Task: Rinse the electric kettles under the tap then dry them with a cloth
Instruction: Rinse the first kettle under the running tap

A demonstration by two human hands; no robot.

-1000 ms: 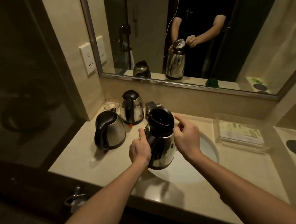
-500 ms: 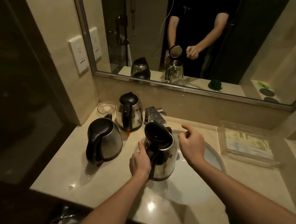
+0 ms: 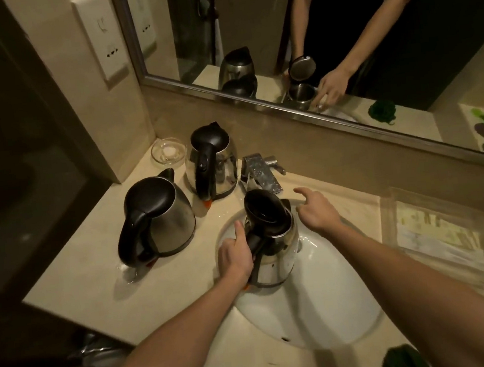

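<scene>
Left first: the counter [image 3: 93, 258] carries a large steel kettle [image 3: 161, 218], upright, black lid down, handle toward the camera. Behind it, near the wall corner, sits a small glass dish [image 3: 168, 154]. A second closed kettle [image 3: 213, 159] stands just right of the dish, close beside the tap [image 3: 259, 171] but apart from the large kettle.

Centre: the left hand [image 3: 235, 258] grips the black handle of the third kettle [image 3: 274, 248], fingers wrapped round it, thumb laid up along the handle. This kettle is upright, held over the left part of the white basin [image 3: 322, 309], directly in front of the tap. Its lid stands open.

Right of it: the right hand [image 3: 317, 212] hovers just beside the kettle's rim, holding nothing, fingers loosely spread, forefinger out toward the tap. Contact with the kettle: cannot tell.

Far right: a clear tray [image 3: 437, 237] with papers lies on the counter. At the bottom edge, a dark green cloth [image 3: 402, 360], partly cut off by the frame.
</scene>
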